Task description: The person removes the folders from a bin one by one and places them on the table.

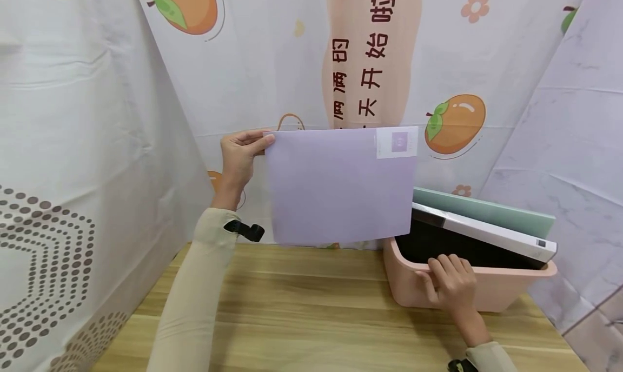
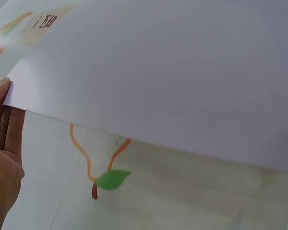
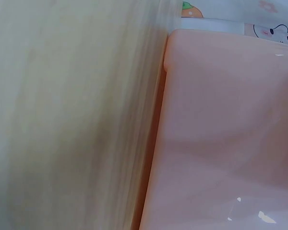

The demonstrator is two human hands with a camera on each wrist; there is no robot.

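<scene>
My left hand pinches a pale purple file folder at its upper left corner, holding it up above the table. A white label sits in the folder's top right corner. In the left wrist view the thumb lies on the face of the folder, with the other fingers behind. My right hand grips the front rim of a pink plastic bin, fingers over the edge and thumb outside. The right wrist view shows the bin's smooth wall, but not the hand.
Inside the bin lean a mint green folder and a black binder with a white spine. The bin stands at the right of a wooden table. Printed curtains hang behind and on both sides.
</scene>
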